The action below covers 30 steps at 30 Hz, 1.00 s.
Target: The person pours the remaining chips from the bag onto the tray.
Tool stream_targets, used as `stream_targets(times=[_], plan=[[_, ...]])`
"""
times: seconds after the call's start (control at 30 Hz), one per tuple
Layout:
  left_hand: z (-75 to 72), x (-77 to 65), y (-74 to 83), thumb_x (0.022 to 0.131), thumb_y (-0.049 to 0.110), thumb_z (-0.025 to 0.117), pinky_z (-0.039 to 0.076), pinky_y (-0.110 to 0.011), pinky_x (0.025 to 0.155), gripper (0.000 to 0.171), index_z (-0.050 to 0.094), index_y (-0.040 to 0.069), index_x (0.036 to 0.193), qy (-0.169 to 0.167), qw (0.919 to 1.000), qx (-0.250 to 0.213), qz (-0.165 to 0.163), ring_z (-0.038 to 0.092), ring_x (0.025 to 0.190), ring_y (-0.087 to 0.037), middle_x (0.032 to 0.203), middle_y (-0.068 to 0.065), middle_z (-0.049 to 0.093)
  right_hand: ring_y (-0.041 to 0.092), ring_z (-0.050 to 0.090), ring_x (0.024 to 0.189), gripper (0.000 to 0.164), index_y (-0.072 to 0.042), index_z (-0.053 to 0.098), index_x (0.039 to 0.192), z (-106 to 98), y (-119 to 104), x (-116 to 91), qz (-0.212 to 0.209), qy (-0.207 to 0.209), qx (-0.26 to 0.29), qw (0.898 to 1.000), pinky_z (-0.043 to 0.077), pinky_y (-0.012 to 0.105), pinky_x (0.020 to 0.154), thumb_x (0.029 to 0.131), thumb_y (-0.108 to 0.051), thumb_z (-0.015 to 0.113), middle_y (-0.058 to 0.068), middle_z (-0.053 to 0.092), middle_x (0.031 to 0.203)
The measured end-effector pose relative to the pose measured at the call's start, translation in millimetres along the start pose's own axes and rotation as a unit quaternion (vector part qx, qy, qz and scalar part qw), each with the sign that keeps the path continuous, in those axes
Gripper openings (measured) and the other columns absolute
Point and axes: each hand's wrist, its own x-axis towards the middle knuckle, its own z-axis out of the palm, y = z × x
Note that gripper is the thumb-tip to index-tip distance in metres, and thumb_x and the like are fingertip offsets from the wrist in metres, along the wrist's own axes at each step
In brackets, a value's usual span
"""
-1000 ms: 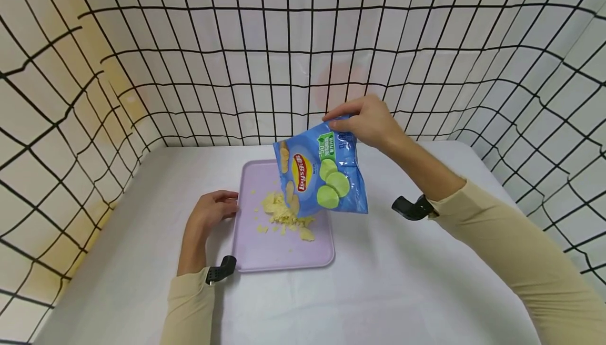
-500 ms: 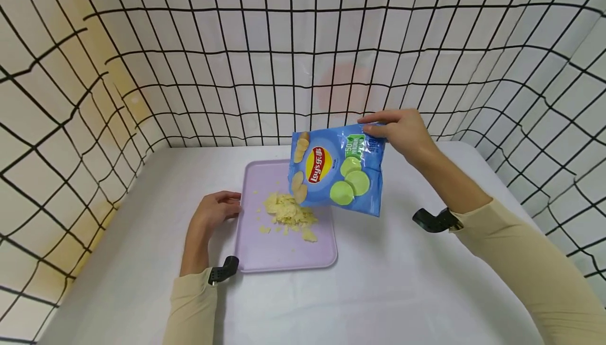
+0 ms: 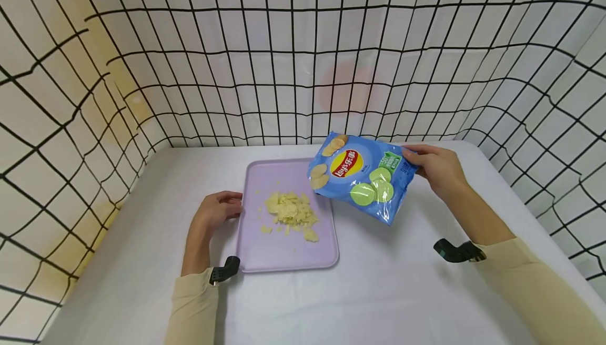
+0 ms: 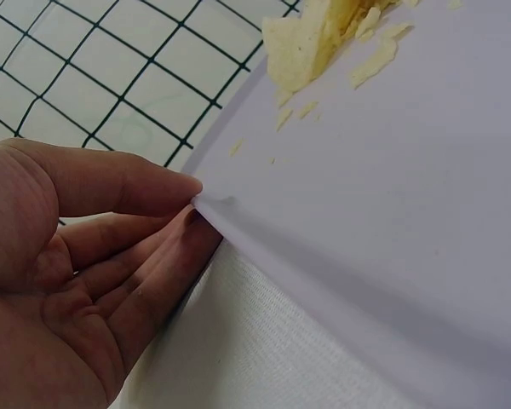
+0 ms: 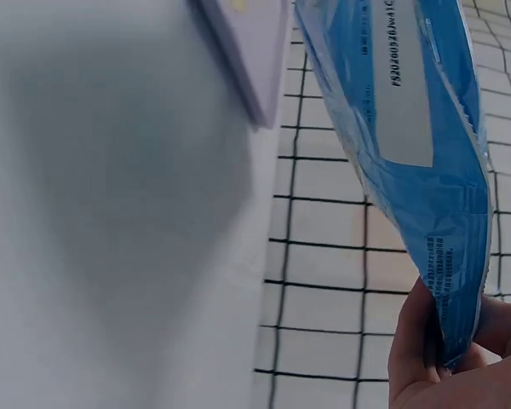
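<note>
My right hand (image 3: 440, 169) pinches the right end of a blue Lay's potato chip bag (image 3: 364, 176), held above the table with its left corner over the tray's right edge. In the right wrist view the bag (image 5: 426, 170) looks flattened, its back label showing. A heap of broken potato chips (image 3: 291, 211) lies on the light purple tray (image 3: 289, 258). At the tray's left rim is my left hand (image 3: 215, 211); the left wrist view shows its thumb (image 4: 119, 181) on top of the rim and the fingers below, pinching it.
The table (image 3: 379, 303) has a white cloth. A black wire grid (image 3: 303, 66) stands along the back and both sides. Dark wrist cameras (image 3: 456, 251) sit at both cuffs. Small chip crumbs lie scattered around the heap.
My right hand has carried the chip bag right and lower, off the chip heap, which shows more fully now. The left hand stays at the tray's rim.
</note>
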Motion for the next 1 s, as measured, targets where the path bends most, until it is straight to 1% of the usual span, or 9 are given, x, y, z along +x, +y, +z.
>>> stream_targets(times=[0.07, 0.2, 0.4, 0.47, 0.6, 0.7, 0.77, 0.87, 1.0], plan=[[0.9, -0.3, -0.3, 0.085, 0.01, 0.067, 0.046, -0.027, 0.075, 0.038, 0.062, 0.007, 0.122, -0.003, 1.0, 0.001, 0.001, 0.064, 0.084, -0.016, 0.105, -0.01, 0.066, 0.004, 0.063, 0.085, 0.06, 0.0, 0.051, 0.134, -3.9, 12.8, -2.5, 0.017, 0.006, 0.008, 1.0, 0.049, 0.014, 0.076, 0.088, -0.037, 0.065, -0.001, 0.059, 0.109], [1.9, -1.0, -0.8, 0.085, 0.01, 0.067, 0.046, -0.027, 0.074, 0.036, 0.063, 0.007, 0.121, 0.002, 1.0, 0.005, 0.003, 0.064, 0.083, -0.016, 0.104, -0.009, 0.067, 0.004, 0.062, 0.085, 0.058, 0.001, 0.048, 0.135, -8.8, 32.8, -8.0, 0.034, 0.014, 0.003, 0.999, 0.049, 0.014, 0.076, 0.092, -0.036, 0.06, 0.002, 0.056, 0.111], [2.2, -1.4, -2.1, 0.086, 0.011, 0.066, 0.046, -0.028, 0.074, 0.036, 0.062, 0.009, 0.121, 0.007, 0.9999, 0.009, -0.002, 0.065, 0.083, -0.017, 0.103, -0.009, 0.066, 0.004, 0.062, 0.08, 0.054, 0.003, 0.048, 0.132, -14.3, 59.1, -16.7, 0.04, 0.02, 0.006, 0.999, 0.052, 0.019, 0.074, 0.094, -0.035, 0.057, 0.002, 0.057, 0.104], [2.8, -1.3, -1.9, 0.086, 0.012, 0.066, 0.046, -0.028, 0.074, 0.035, 0.063, 0.009, 0.121, 0.008, 0.9999, 0.01, -0.001, 0.065, 0.083, -0.017, 0.102, -0.009, 0.066, 0.005, 0.063, 0.077, 0.054, 0.004, 0.051, 0.129, -16.5, 66.9, -19.3, 0.033, 0.021, -0.012, 0.999, 0.053, 0.021, 0.073, 0.094, -0.036, 0.057, 0.003, 0.059, 0.102], [4.0, -0.5, -0.9, 0.086, 0.013, 0.066, 0.046, -0.028, 0.075, 0.035, 0.062, 0.01, 0.121, 0.006, 0.9999, 0.012, -0.002, 0.065, 0.083, -0.017, 0.103, -0.008, 0.066, 0.012, 0.066, 0.073, 0.053, 0.003, 0.057, 0.12, -19.7, 79.7, -22.9, 0.029, 0.025, -0.08, 0.996, 0.055, 0.028, 0.07, 0.091, -0.04, 0.061, 0.008, 0.063, 0.098], [4.0, -0.7, -0.5, 0.087, 0.013, 0.066, 0.045, -0.029, 0.078, 0.037, 0.061, 0.01, 0.123, 0.0, 0.9999, 0.013, -0.001, 0.065, 0.086, -0.017, 0.105, -0.009, 0.065, 0.018, 0.066, 0.07, 0.054, 0.004, 0.056, 0.118, -21.3, 86.6, -25.6, 0.041, -0.009, -0.133, 0.99, 0.055, 0.031, 0.067, 0.091, -0.042, 0.061, 0.011, 0.064, 0.092], [3.9, -0.8, -1.0, 0.087, 0.014, 0.066, 0.045, -0.029, 0.078, 0.036, 0.061, 0.01, 0.123, 0.001, 0.9999, 0.015, -0.004, 0.065, 0.086, -0.017, 0.105, -0.009, 0.065, 0.02, 0.064, 0.068, 0.052, 0.005, 0.054, 0.118, -21.7, 89.1, -28.1, 0.05, -0.048, -0.156, 0.985, 0.055, 0.032, 0.064, 0.092, -0.04, 0.059, 0.013, 0.064, 0.089], [3.0, -0.7, -1.9, 0.087, 0.013, 0.066, 0.044, -0.03, 0.078, 0.037, 0.061, 0.01, 0.123, -0.001, 0.9999, 0.017, -0.004, 0.065, 0.087, -0.018, 0.105, -0.009, 0.065, 0.021, 0.064, 0.067, 0.049, 0.008, 0.051, 0.12, -22.5, 90.7, -32.2, 0.061, -0.119, -0.173, 0.976, 0.055, 0.032, 0.063, 0.096, -0.035, 0.054, 0.013, 0.064, 0.084], [2.5, -0.8, -1.0, 0.087, 0.014, 0.066, 0.044, -0.029, 0.077, 0.037, 0.061, 0.009, 0.123, -0.004, 0.9997, 0.024, -0.002, 0.065, 0.086, -0.017, 0.106, -0.009, 0.065, 0.023, 0.066, 0.07, 0.043, 0.009, 0.049, 0.119, -24.9, 87.6, -39.2, 0.08, -0.185, -0.171, 0.964, 0.055, 0.034, 0.066, 0.098, -0.029, 0.05, 0.013, 0.066, 0.082]])
